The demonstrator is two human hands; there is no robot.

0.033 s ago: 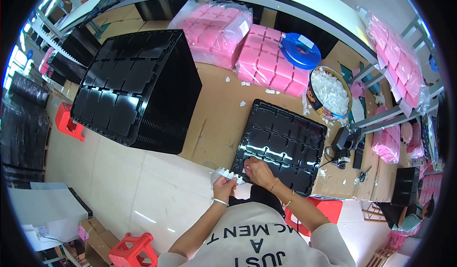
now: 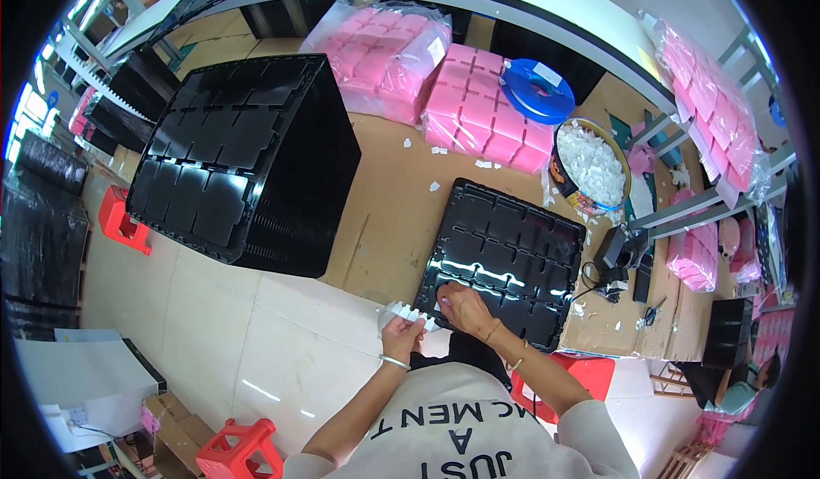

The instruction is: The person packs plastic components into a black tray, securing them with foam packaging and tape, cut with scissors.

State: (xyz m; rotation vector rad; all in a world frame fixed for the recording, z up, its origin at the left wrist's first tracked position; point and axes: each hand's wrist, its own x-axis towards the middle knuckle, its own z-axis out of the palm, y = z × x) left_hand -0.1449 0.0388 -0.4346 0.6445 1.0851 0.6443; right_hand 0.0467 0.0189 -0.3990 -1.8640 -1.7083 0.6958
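A shallow black plastic tray (image 2: 500, 244) with molded compartments lies at the front edge of the bench. By its near left corner, my left hand (image 2: 400, 339) is closed on a notched white strip (image 2: 407, 312), which hangs partly past the bench edge. My right hand (image 2: 464, 308) rests over the tray's near left part with thumb and fingers pinched together. Whatever is between those fingertips is too small to make out. To the left rises a tall stack of black trays (image 2: 222, 154).
Pink bundles (image 2: 487, 108) in clear wrap line the back, with a blue reel (image 2: 536, 91) on one. A round tub (image 2: 591, 167) of white scraps stands at the right, near black adapters with cables (image 2: 611, 283) and scissors (image 2: 654, 312). Red stools (image 2: 239, 450) are on the floor.
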